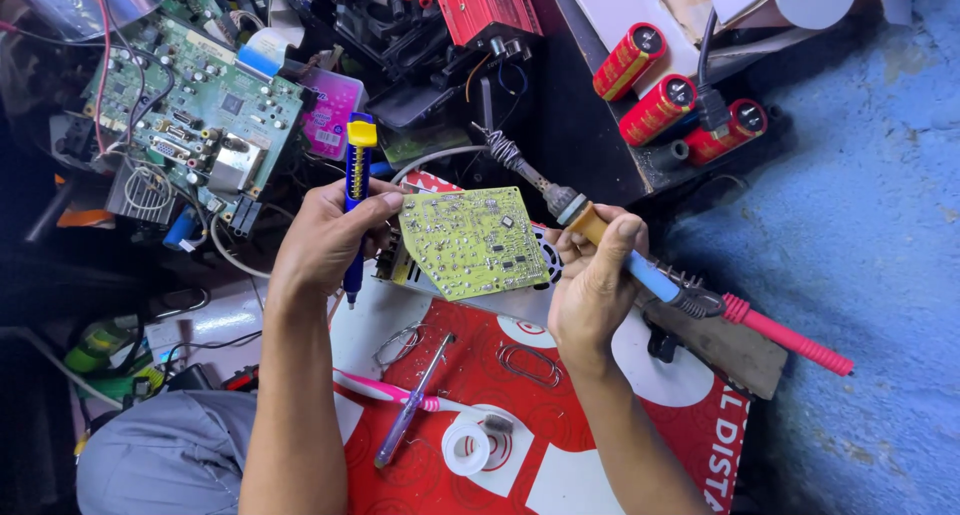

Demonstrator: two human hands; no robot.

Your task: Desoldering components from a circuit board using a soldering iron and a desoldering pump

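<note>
Yellow-green circuit board sits between my hands above the red-and-white printed surface. My left hand grips it with a blue-and-yellow desoldering pump; my right hand clamps a soldering iron.

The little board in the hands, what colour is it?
The circuit board is yellow-green with tiny silvery solder dots, seen in the head view.
</note>
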